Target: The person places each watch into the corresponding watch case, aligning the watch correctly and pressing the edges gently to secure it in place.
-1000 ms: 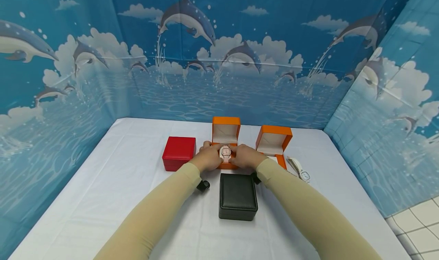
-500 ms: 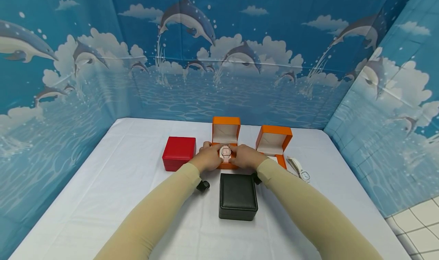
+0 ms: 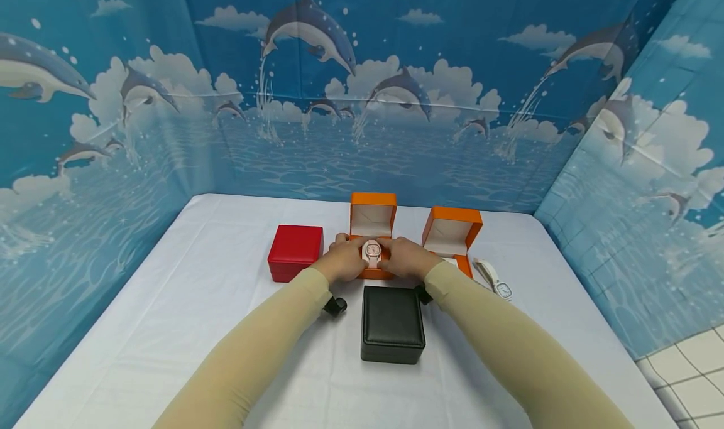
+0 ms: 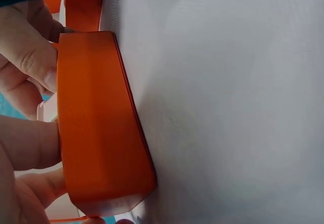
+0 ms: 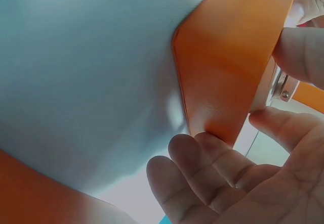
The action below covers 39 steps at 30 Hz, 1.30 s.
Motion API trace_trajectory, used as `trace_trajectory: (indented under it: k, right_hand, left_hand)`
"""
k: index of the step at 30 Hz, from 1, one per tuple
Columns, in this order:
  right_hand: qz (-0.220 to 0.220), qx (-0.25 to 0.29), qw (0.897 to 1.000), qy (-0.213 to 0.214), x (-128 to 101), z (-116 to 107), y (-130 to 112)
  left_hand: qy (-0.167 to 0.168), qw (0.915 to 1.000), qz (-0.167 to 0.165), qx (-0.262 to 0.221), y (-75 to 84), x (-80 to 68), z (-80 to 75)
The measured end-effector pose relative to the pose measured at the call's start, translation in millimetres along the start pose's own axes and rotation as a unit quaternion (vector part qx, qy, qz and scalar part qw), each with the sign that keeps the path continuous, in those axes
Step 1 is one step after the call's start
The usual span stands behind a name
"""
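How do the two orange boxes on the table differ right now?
The middle orange box holds a pink watch, and the left hand and right hand are on it. The right orange box stands untouched and shows no watch; a white watch lies on the table beside it. Both stand open, lids raised.

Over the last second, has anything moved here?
Nothing visibly changed. Both hands, left and right, hold the pink watch at the open orange box as before; the red box, black box, second orange box and white watch lie where they were.
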State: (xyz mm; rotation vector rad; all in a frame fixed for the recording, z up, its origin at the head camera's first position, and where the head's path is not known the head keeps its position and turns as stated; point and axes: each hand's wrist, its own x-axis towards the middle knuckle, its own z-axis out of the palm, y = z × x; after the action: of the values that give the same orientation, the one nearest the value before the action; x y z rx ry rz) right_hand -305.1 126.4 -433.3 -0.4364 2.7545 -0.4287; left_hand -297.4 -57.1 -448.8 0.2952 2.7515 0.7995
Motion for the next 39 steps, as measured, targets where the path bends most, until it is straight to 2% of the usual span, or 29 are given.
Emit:
trace_trajectory:
  k: [16, 21, 26, 30, 33, 36, 39]
  right_hand:
    - [-0.001, -0.034, 0.999, -0.007, -2.0, 3.2, 1.6]
    - [-0.004, -0.035, 0.999, -0.006, -3.3, 1.2, 2.0]
    - [-0.017, -0.045, 0.999, 0.012, -5.9, -3.5, 1.3]
    - [-0.039, -0.035, 0.997, 0.049, -10.7, -13.4, -3.6]
    - [-0.052, 0.018, 0.994, 0.097, -17.1, -26.6, -10.3]
    - [-0.057, 0.076, 0.982, 0.165, -23.6, -42.4, -16.4]
    - [-0.055, 0.112, 0.967, 0.222, -25.2, -56.9, -20.0]
  left_hand:
    - [-0.007, 1.0000, -0.005, -0.002, 3.0, -6.0, -4.0]
    - [0.001, 0.9999, 0.007, 0.009, 10.4, -14.0, -14.3]
    - [0.021, 0.9991, 0.035, 0.015, 18.6, -23.4, -32.9]
    - [0.062, 0.9960, 0.063, -0.015, 20.2, -26.7, -49.9]
    - [0.107, 0.9901, 0.076, -0.050, 19.4, -26.9, -61.3]
    - [0.140, 0.9838, 0.076, -0.083, 17.4, -24.7, -69.3]
    - [0.147, 0.9810, 0.065, -0.108, 14.3, -18.8, -74.0]
